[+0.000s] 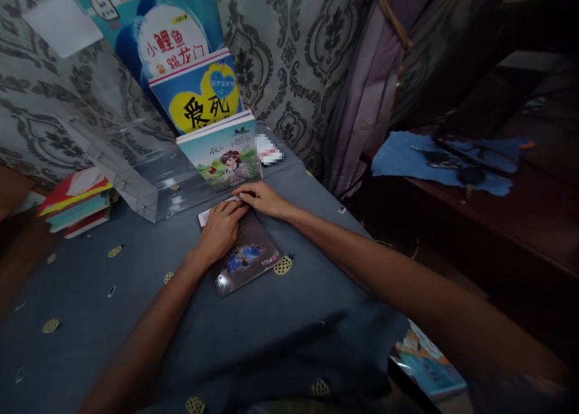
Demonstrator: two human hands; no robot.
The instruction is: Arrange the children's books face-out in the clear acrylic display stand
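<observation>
A dark book (246, 254) with a blue picture on its cover and a pale label at the far left corner lies flat on the cloth-covered table. Across its upper part rests my left hand (223, 226), palm down with the fingers laid out. My right hand (266, 201) reaches the book's far edge, its index finger and thumb apart and close to my left fingertips. Just beyond stands a clear tiered rack (149, 200). Upright in it are a green book with a drawn girl (228, 160), a blue and yellow book (199, 100) and a large blue book (172, 34).
Several stacked books (84, 206) sit left of the rack. A blurred white item (269, 151) lies right of it. On a dark red surface (538, 215) at the right, a blue cloth (402, 157) carries tools. A colourful book (429, 363) shows below the table edge.
</observation>
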